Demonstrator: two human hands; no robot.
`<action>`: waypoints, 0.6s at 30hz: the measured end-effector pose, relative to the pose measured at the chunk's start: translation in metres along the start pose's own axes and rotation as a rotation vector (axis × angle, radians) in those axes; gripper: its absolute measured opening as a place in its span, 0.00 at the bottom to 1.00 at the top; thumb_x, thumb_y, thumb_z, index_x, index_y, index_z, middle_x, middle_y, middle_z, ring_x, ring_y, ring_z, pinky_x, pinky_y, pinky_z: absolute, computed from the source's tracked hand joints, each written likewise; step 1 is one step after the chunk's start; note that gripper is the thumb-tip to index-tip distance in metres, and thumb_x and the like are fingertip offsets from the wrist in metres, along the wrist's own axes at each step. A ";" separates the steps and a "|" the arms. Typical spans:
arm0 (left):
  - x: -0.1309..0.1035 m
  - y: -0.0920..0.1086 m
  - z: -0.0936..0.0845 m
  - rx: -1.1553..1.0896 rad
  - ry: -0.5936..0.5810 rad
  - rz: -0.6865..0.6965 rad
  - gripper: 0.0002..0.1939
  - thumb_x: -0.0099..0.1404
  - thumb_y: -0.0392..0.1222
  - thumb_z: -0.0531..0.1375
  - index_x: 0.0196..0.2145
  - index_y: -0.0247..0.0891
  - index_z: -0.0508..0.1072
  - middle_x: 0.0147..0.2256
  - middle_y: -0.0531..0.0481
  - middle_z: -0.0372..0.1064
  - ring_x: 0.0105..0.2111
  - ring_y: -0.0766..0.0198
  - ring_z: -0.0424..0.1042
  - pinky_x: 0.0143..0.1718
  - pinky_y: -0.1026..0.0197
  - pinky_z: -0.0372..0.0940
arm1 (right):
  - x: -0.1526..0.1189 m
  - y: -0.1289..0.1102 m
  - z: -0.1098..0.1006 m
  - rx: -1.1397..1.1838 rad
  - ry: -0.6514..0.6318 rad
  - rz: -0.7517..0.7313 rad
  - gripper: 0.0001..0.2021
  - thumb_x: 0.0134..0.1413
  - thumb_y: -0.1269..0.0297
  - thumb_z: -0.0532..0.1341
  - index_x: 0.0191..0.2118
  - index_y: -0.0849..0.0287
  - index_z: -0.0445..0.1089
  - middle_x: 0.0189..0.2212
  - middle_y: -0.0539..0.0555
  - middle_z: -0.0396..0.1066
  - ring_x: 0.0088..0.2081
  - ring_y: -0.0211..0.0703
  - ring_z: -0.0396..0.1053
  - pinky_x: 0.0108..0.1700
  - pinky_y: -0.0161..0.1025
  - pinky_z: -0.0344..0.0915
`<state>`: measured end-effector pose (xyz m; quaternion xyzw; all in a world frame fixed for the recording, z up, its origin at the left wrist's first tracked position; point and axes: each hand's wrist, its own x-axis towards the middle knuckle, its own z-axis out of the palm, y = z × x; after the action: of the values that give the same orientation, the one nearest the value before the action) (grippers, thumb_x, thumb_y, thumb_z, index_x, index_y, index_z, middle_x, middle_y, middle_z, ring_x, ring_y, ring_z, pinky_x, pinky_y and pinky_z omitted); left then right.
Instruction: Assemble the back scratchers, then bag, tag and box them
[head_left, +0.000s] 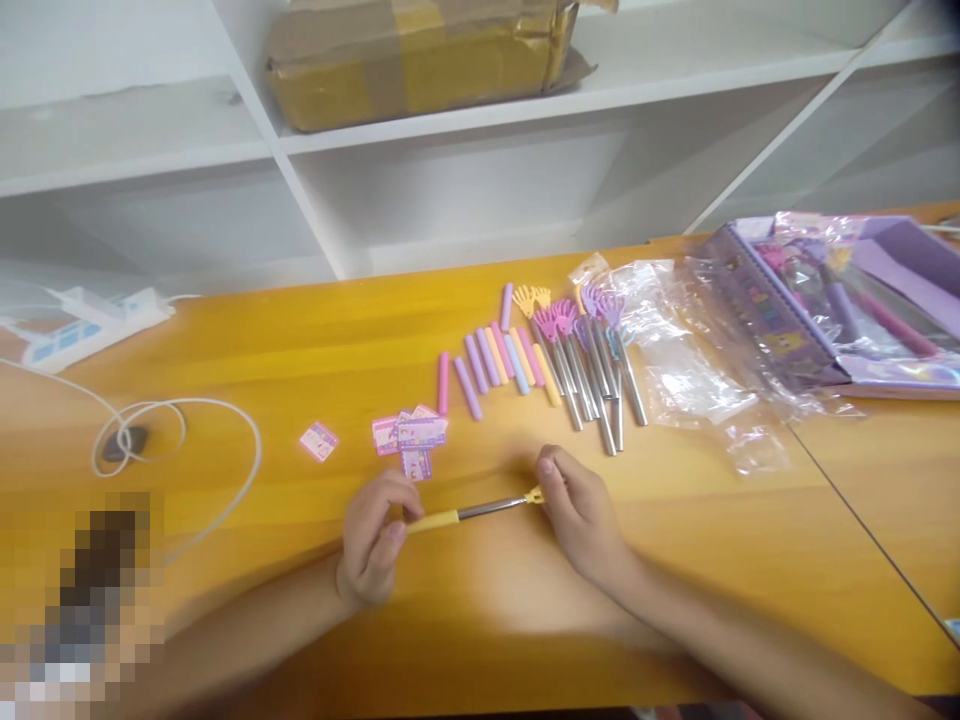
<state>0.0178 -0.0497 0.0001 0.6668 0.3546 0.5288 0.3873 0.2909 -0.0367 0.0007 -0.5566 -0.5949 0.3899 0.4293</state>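
While scratcher (491,507) in left grip (405,520) and right grip (547,478), wrapped scratchers (844,308) in purple box (784,312).

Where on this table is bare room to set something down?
Bare wood lies between the white power strip and pastel cylindrical tubes, and between the right forearm and clear plastic bags. Crowded: the tubes beside silver rods with coloured hand-shaped heads.

Reaching in bare from the lower left with the left forearm (274,605) and from the lower right with the right forearm (720,625). Holding the left hand (377,540) and the right hand (581,515) apart, nearly level in view. Curling the left fingers (397,492) over, bending the thumb (390,540) toward them in a loose pinch. Closing the right into a fist-like grip, thumb uppermost.
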 end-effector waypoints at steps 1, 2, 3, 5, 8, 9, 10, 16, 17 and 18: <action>-0.001 0.001 0.001 0.002 -0.016 0.014 0.10 0.76 0.44 0.53 0.41 0.38 0.72 0.33 0.47 0.65 0.34 0.57 0.66 0.36 0.54 0.59 | 0.000 0.000 0.000 0.000 0.003 -0.001 0.25 0.79 0.47 0.49 0.29 0.56 0.55 0.25 0.48 0.55 0.27 0.38 0.55 0.31 0.37 0.55; -0.002 0.002 0.002 0.005 -0.030 0.028 0.10 0.76 0.43 0.53 0.41 0.38 0.72 0.33 0.47 0.66 0.34 0.57 0.66 0.36 0.54 0.60 | 0.001 0.000 0.000 0.000 0.006 -0.003 0.25 0.79 0.47 0.49 0.29 0.56 0.55 0.25 0.48 0.55 0.27 0.38 0.55 0.31 0.37 0.54; -0.003 0.003 0.002 0.010 -0.038 0.036 0.10 0.76 0.43 0.53 0.42 0.38 0.72 0.33 0.47 0.66 0.34 0.57 0.66 0.35 0.54 0.60 | 0.001 0.000 0.000 0.001 0.008 -0.003 0.25 0.79 0.47 0.49 0.29 0.56 0.55 0.25 0.48 0.54 0.27 0.38 0.55 0.31 0.37 0.54; -0.004 0.004 0.003 0.018 -0.036 0.029 0.10 0.76 0.43 0.53 0.41 0.39 0.72 0.33 0.47 0.66 0.33 0.57 0.66 0.35 0.54 0.60 | 0.001 0.000 0.000 0.000 0.008 -0.004 0.26 0.79 0.46 0.49 0.29 0.56 0.54 0.25 0.48 0.54 0.27 0.38 0.54 0.31 0.37 0.54; -0.004 0.003 0.004 0.018 -0.013 0.012 0.11 0.76 0.44 0.53 0.41 0.39 0.72 0.32 0.47 0.65 0.33 0.57 0.67 0.35 0.54 0.60 | -0.001 0.000 0.000 -0.005 0.003 0.002 0.26 0.79 0.46 0.49 0.29 0.56 0.54 0.24 0.48 0.53 0.26 0.38 0.54 0.30 0.37 0.53; -0.004 0.003 0.004 0.019 -0.011 0.017 0.11 0.76 0.44 0.53 0.41 0.39 0.73 0.32 0.47 0.65 0.33 0.57 0.67 0.35 0.54 0.60 | -0.002 0.000 0.000 -0.004 0.002 0.004 0.26 0.79 0.46 0.49 0.29 0.56 0.53 0.24 0.48 0.53 0.26 0.38 0.54 0.30 0.37 0.53; -0.004 0.003 0.005 0.021 -0.013 0.023 0.11 0.76 0.44 0.53 0.41 0.39 0.73 0.32 0.47 0.66 0.33 0.57 0.67 0.34 0.54 0.60 | -0.002 0.000 0.000 -0.003 0.002 0.005 0.25 0.79 0.47 0.49 0.29 0.56 0.53 0.25 0.48 0.53 0.27 0.38 0.54 0.30 0.37 0.53; -0.005 0.003 0.005 0.008 -0.012 0.042 0.11 0.76 0.43 0.53 0.40 0.38 0.73 0.32 0.47 0.67 0.32 0.57 0.67 0.34 0.54 0.60 | -0.003 -0.002 0.002 -0.006 -0.006 0.010 0.25 0.79 0.48 0.49 0.29 0.56 0.53 0.25 0.48 0.52 0.27 0.38 0.54 0.30 0.37 0.53; -0.006 0.003 0.005 0.007 -0.010 0.044 0.11 0.76 0.43 0.53 0.40 0.38 0.73 0.32 0.47 0.67 0.32 0.57 0.67 0.34 0.53 0.60 | -0.003 -0.002 0.002 -0.005 -0.009 0.011 0.25 0.79 0.48 0.48 0.29 0.56 0.52 0.25 0.48 0.52 0.27 0.38 0.54 0.30 0.37 0.53; -0.006 0.003 0.005 0.007 -0.009 0.042 0.11 0.76 0.43 0.53 0.40 0.38 0.73 0.32 0.47 0.67 0.32 0.57 0.67 0.34 0.53 0.60 | -0.003 -0.003 0.002 -0.004 -0.011 0.012 0.25 0.79 0.47 0.48 0.29 0.56 0.52 0.24 0.48 0.52 0.27 0.38 0.54 0.30 0.37 0.53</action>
<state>0.0215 -0.0565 -0.0007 0.6778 0.3406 0.5324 0.3757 0.2879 -0.0395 0.0025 -0.5588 -0.5949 0.3943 0.4224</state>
